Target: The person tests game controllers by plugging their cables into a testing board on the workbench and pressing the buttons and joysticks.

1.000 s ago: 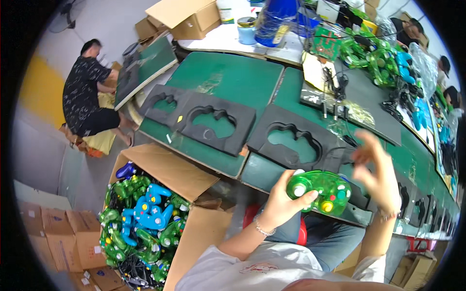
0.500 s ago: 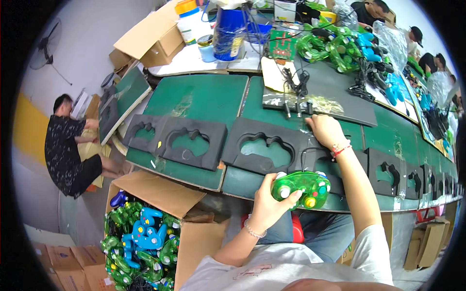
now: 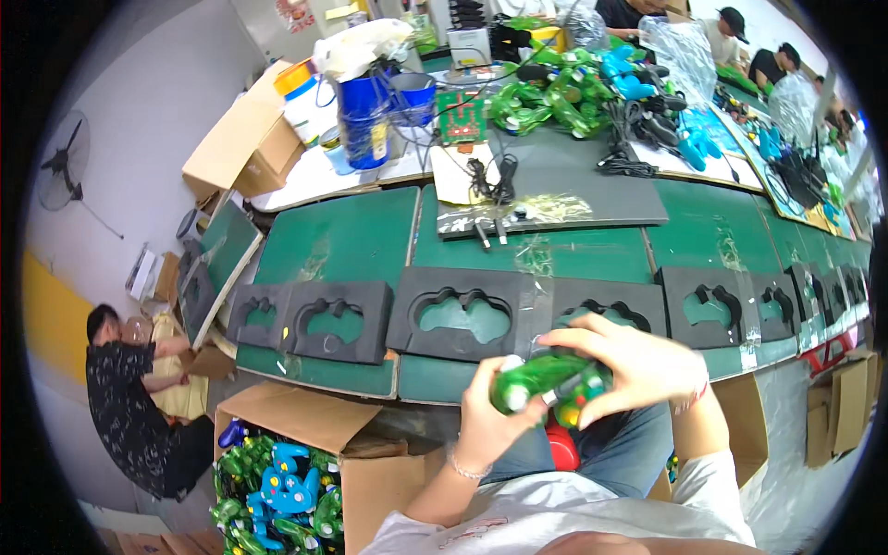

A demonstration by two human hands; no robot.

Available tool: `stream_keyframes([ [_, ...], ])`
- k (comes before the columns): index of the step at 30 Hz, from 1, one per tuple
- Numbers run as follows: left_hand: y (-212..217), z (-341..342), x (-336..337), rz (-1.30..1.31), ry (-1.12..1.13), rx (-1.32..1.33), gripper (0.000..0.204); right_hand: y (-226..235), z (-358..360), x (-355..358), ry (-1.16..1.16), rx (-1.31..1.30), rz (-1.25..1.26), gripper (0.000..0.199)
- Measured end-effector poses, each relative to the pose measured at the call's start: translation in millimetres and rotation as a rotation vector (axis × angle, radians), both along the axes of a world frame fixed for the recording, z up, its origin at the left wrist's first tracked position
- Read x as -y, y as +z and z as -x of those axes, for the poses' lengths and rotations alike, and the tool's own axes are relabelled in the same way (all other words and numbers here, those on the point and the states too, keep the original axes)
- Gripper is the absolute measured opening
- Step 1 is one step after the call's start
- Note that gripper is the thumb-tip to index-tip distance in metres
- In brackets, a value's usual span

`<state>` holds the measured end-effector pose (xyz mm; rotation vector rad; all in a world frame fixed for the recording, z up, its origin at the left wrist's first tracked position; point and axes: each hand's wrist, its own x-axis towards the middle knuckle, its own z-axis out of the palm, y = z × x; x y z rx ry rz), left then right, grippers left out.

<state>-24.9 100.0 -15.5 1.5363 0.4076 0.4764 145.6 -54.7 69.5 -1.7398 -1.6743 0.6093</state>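
My left hand [image 3: 488, 414] is closed around the left side of a translucent green game controller [image 3: 534, 375], held in front of me just off the table's near edge. Over the controller's right side, my right hand [image 3: 645, 368] has its fingers bent around a dark cable plug [image 3: 570, 385] with a pale tip. The plug lies across the controller's face, close to my left thumb; part of it is hidden by my fingers. Two other black cable plugs [image 3: 492, 235] hang at the front edge of a dark grey board [image 3: 592, 203].
Black foam blocks with controller-shaped cutouts [image 3: 404, 324] line the green table. An open carton [image 3: 287, 407] of green and blue controllers stands at lower left. Blue buckets [image 3: 365, 129], a circuit board [image 3: 461, 117] and piled controllers [image 3: 564, 97] are behind. A person [image 3: 139, 407] bends at left.
My right hand has come back from the plugs at the board's edge to the controller, bringing a plug. The view has shifted right, and the person at left has bent lower.
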Motion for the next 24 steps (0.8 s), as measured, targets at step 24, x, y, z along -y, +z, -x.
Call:
stream_keyframes([
  [24, 24, -74, 23, -0.586, -0.205, -0.092, 0.022, -551, 76, 400, -2.316, -1.734, -1.175, 0.05],
])
